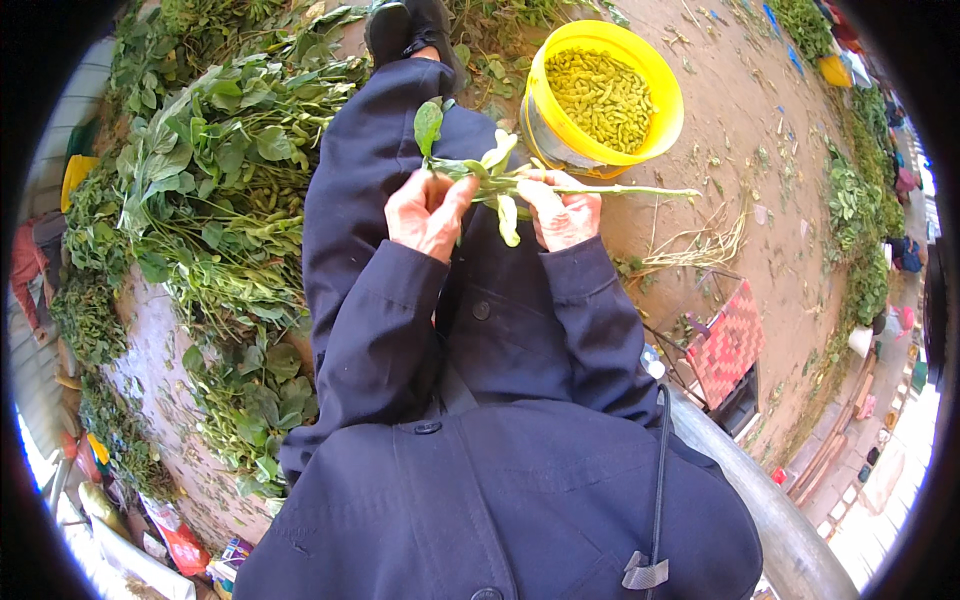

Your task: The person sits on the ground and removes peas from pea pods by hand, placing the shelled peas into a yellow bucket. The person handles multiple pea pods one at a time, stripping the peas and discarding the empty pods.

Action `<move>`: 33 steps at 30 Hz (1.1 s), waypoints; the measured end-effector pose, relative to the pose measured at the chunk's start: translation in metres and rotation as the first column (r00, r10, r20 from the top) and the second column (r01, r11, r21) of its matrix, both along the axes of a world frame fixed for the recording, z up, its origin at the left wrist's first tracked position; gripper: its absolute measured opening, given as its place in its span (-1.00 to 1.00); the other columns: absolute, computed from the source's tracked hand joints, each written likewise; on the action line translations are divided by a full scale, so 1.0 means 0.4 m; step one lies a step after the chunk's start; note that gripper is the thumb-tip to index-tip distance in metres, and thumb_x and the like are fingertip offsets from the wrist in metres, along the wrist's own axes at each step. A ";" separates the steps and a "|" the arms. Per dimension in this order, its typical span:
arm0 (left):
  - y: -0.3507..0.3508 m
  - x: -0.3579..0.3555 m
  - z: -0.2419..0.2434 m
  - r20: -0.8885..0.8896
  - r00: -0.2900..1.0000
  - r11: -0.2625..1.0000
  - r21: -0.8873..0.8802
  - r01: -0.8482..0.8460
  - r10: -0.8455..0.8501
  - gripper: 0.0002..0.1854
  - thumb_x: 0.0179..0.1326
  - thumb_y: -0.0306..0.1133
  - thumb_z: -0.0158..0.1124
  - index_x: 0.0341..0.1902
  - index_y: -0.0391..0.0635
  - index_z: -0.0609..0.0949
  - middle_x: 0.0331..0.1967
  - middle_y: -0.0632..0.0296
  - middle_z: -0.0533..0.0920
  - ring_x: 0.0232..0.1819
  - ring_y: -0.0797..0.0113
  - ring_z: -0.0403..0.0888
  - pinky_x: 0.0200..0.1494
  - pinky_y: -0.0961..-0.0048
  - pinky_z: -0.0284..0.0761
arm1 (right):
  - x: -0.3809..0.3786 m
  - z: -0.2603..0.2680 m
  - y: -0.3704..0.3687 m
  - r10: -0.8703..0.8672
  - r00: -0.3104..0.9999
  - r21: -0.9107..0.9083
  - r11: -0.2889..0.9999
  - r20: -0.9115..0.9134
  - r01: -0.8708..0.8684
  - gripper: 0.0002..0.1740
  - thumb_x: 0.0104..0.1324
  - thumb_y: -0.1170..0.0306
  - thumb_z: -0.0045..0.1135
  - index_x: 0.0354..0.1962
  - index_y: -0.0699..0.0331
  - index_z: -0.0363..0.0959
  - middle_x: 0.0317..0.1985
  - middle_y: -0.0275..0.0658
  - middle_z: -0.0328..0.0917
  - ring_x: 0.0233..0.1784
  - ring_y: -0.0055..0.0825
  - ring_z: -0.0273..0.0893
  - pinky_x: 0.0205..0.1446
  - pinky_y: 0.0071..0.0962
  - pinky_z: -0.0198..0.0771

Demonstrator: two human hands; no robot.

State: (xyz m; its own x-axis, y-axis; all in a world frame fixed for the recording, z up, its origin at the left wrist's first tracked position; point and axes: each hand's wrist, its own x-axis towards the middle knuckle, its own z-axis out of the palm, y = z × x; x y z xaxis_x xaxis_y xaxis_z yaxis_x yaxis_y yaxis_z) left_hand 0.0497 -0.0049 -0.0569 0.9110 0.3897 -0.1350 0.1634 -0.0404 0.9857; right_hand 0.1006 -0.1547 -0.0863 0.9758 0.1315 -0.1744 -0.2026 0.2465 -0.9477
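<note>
Above my lap, both hands hold one green soybean stalk with several plump pods and a leaf near its left end. My left hand pinches the leafy, pod-bearing end between thumb and fingers. Close to its right, my right hand grips the stem, whose bare end sticks out to the right. Pale pods hang between the two hands. Beyond my right hand stands a yellow bucket, filled a good way up with green pods.
A large heap of leafy soybean plants lies along my left leg. Stripped stalks lie on the ground at right, near a red woven folding stool. A metal pole runs beside me. Another person is at far left.
</note>
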 end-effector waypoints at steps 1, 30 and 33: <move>-0.002 -0.012 -0.016 0.014 1.000 0.991 -0.133 0.021 -0.020 -0.87 0.08 -0.44 0.26 -0.44 -0.26 0.55 -0.63 0.43 0.46 -0.60 0.70 0.27 -0.57 0.68 0.17 | -0.001 0.007 0.006 0.011 1.000 0.002 1.000 0.007 -0.011 -0.88 0.05 0.54 0.16 -0.41 0.43 0.52 -0.48 -0.32 0.54 -0.42 -0.68 0.46 -0.32 -0.67 0.38; -0.026 -0.100 -0.003 -0.020 0.989 0.979 -0.141 -0.150 0.148 -0.69 0.13 -0.60 0.14 -0.04 -0.30 0.39 -0.40 0.25 0.55 -0.47 0.62 0.44 -0.42 0.68 0.38 | -0.132 0.056 0.061 0.186 0.982 0.036 0.982 0.036 -0.187 -0.89 0.16 0.52 0.08 -0.34 0.40 0.45 -0.45 -0.30 0.53 -0.42 -0.71 0.43 -0.37 -0.68 0.34; -0.038 -0.085 -0.021 -0.043 0.973 0.860 -0.461 -0.220 0.226 -0.73 0.06 -0.66 0.16 -0.11 -0.37 0.45 -0.47 0.20 0.54 -0.55 0.51 0.45 -0.49 0.66 0.36 | -0.134 0.033 0.038 0.170 0.984 -0.060 0.984 0.049 -0.167 -0.86 0.16 0.54 0.12 -0.31 0.41 0.46 -0.36 -0.27 0.55 -0.34 -0.66 0.47 -0.23 -0.68 0.38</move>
